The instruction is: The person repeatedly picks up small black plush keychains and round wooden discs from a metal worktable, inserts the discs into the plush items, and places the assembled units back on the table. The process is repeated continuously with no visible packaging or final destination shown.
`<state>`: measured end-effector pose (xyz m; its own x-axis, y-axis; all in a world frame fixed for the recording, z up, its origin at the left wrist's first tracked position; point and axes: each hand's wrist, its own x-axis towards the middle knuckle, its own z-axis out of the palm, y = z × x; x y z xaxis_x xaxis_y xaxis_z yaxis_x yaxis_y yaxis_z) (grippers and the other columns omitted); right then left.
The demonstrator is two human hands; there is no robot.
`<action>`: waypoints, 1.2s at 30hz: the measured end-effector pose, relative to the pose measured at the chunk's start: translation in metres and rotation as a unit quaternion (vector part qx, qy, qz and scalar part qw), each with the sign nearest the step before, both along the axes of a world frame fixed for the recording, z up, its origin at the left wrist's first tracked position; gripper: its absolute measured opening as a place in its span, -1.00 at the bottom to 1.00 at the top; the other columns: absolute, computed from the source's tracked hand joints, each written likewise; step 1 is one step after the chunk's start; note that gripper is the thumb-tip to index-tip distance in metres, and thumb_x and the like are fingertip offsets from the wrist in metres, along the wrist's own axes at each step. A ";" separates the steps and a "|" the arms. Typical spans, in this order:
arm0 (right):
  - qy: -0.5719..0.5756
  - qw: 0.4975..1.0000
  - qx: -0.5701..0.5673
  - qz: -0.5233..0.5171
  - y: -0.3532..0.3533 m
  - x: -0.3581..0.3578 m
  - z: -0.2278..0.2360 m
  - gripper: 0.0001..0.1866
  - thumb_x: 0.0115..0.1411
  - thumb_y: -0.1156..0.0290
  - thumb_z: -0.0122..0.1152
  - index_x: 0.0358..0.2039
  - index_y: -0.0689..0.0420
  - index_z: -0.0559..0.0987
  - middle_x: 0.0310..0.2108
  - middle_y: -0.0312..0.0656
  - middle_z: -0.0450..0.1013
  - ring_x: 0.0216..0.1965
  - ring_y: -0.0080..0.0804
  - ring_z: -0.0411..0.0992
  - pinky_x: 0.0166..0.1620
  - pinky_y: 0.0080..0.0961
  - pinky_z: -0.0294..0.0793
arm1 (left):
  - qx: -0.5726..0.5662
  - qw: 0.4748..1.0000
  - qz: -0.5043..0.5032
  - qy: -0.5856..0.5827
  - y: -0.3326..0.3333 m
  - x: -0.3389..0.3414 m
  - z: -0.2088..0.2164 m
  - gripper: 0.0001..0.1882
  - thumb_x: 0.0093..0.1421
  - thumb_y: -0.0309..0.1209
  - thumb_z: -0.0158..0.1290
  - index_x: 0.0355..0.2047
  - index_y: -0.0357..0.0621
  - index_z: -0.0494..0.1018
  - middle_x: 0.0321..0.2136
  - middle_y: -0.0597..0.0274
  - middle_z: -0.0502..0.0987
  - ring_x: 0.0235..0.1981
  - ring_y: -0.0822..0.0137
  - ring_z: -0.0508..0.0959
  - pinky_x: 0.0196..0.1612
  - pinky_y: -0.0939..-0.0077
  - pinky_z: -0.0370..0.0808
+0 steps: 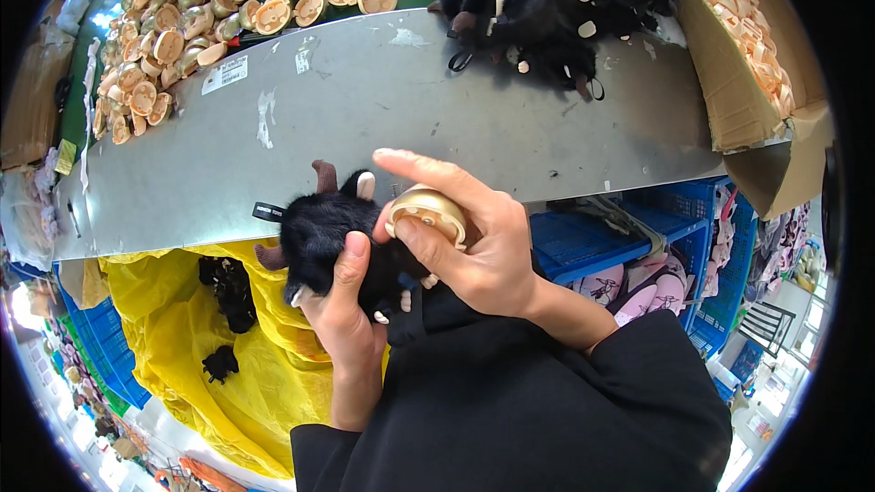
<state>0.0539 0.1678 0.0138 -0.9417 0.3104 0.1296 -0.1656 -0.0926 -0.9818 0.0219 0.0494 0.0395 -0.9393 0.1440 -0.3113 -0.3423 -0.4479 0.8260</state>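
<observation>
My left hand [346, 314] is closed around a black plush animal [321, 230] with brown horns, pale-lined ears and a black loop tag. Its thumb lies across the black fur. In my right hand [492, 255] is a gold, rounded plastic shell [427, 210], hollow on the side facing me, with a pale inner face. The right thumb presses on the shell's lower rim while the index finger stretches out to the left above it. Shell and plush are close together, but I cannot tell whether they touch.
Many similar shells [169, 46] lie heaped on the grey table [346, 100] at the far left. Black plush animals [538, 18] are piled farther back. A cardboard box [720, 82] of peach-coloured plastic parts stands at right. Below are yellow sheeting [173, 310] and blue crates [583, 241].
</observation>
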 end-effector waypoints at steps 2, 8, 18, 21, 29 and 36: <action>-0.032 0.998 -0.057 -0.003 -0.003 0.003 0.009 -0.61 0.35 0.56 0.16 0.18 0.29 0.44 -0.35 -0.24 0.57 -0.43 -0.71 0.47 -0.35 -0.76 0.45 | -0.016 1.000 -0.002 0.004 0.002 0.000 0.001 -0.27 0.30 -0.49 0.13 0.42 -0.26 0.09 0.22 0.00 0.40 0.16 0.22 0.48 0.24 0.32 0.42; -0.068 0.992 -0.087 0.055 0.002 0.002 0.009 -0.79 0.37 0.46 0.18 -0.02 0.19 0.48 -0.34 -0.27 0.53 -0.36 -0.66 0.51 -0.30 -0.70 0.49 | 0.005 0.996 -0.078 -0.043 -0.015 0.005 0.001 -0.44 0.34 -0.43 0.08 0.31 -0.27 0.23 0.05 0.05 0.52 -0.02 0.23 0.60 0.06 0.35 0.56; -0.026 0.992 -0.085 0.092 0.016 0.001 0.005 -0.74 0.40 0.34 0.13 -0.10 0.30 0.53 -0.28 -0.17 0.53 -0.48 -0.63 0.52 -0.42 -0.71 0.54 | 0.051 0.993 -0.102 -0.016 -0.029 0.009 -0.007 -0.75 0.41 -0.47 0.03 0.02 -0.34 0.46 -0.13 0.07 0.60 -0.12 0.27 0.60 0.01 0.38 0.53; 0.012 0.997 0.001 0.078 0.016 0.001 0.004 -0.79 0.36 0.42 0.17 -0.11 0.30 0.53 -0.25 -0.16 0.53 -0.48 -0.64 0.52 -0.42 -0.74 0.52 | 0.042 0.994 -0.096 -0.013 -0.027 0.008 -0.009 -0.72 0.39 -0.49 0.06 0.06 -0.35 0.45 -0.07 0.07 0.59 -0.05 0.26 0.59 0.08 0.36 0.51; 0.131 0.950 0.276 -0.063 0.001 -0.006 -0.006 -0.69 0.16 0.64 0.29 -0.07 0.32 0.49 -0.24 0.00 0.55 -0.32 -0.12 0.61 -0.22 -0.43 0.59 | -0.107 0.977 -0.095 0.160 -0.032 0.007 -0.013 -0.75 0.26 -0.65 0.13 -0.04 -0.40 0.53 -0.07 0.12 0.61 -0.03 0.33 0.57 0.11 0.45 0.45; 0.139 0.949 0.280 -0.032 -0.001 -0.012 -0.023 -0.55 0.26 0.35 0.21 0.07 0.34 0.41 -0.18 0.14 0.49 -0.25 0.05 0.53 -0.17 -0.24 0.57 | -0.220 0.948 -0.138 0.184 -0.031 0.004 -0.021 -0.76 0.27 -0.59 0.11 -0.06 -0.37 0.51 -0.22 0.18 0.62 -0.18 0.46 0.55 -0.06 0.55 0.47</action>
<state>0.0423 0.1668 -0.0089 -0.8284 0.1742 0.5323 -0.4143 0.4490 -0.7917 0.0262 0.0188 0.0189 -0.9415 0.3321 -0.0568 -0.0489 0.0321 0.9983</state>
